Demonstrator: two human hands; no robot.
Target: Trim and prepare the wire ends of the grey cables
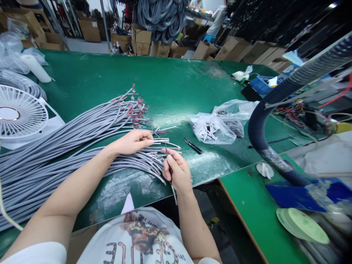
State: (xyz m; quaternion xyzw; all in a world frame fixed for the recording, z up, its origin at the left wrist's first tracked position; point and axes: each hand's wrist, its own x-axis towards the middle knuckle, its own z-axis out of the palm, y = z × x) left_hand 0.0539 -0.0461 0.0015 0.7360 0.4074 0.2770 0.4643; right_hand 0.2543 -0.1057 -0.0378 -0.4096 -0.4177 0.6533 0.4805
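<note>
My left hand is closed around the end part of a grey cable, its fingertips pinched near the stripped end. Just to the right, my right hand is closed on a thin dark tool whose narrow tip points up toward the cable ends; its kind I cannot make out. Below that hand hangs a thin grey strip. Under and beside both hands lies a bundle of grey cables with whitish ends. Behind my left hand, another grey cable bundle ends in bare coloured wires.
Black thread snips lie right of my hands, near a clear plastic bag of small black and white parts. A white fan stands left on the green table. A thick dark hose curves down at right.
</note>
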